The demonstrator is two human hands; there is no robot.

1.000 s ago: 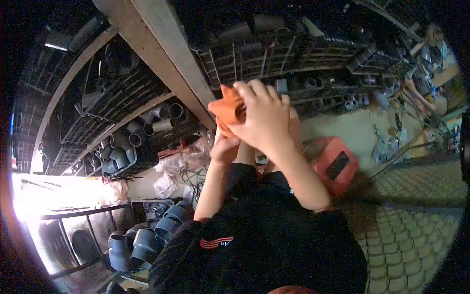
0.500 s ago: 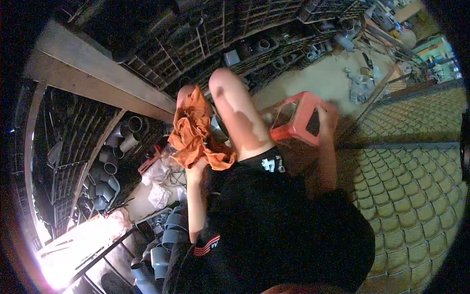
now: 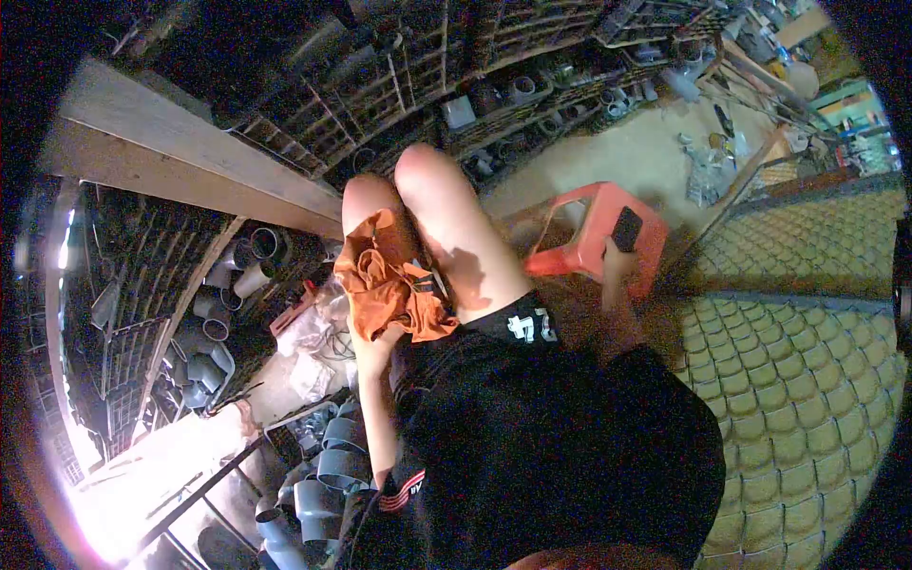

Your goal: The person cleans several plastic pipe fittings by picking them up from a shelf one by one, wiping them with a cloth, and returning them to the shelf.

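Observation:
An orange cloth (image 3: 380, 275) lies bunched over my thighs. My left hand (image 3: 385, 344) is at its lower edge, with the fingers gripping the fabric and partly hidden by it. To the right stands a red plastic stool (image 3: 589, 233). Over its top is a dark, flat, phone-like object (image 3: 625, 229), and my right hand (image 3: 617, 258) has its fingers closed on the lower end of it.
A wooden beam (image 3: 190, 176) runs across the upper left. Grey pipe fittings (image 3: 318, 508) are piled at the lower left, near white plastic bags (image 3: 309, 366). Racks (image 3: 494, 104) line the far side. Wire mesh (image 3: 788, 408) covers stacked material at the right.
My right hand has moved down and slightly left, and the dark object has shifted up and right over the stool. The cloth and my left hand sit slightly lower.

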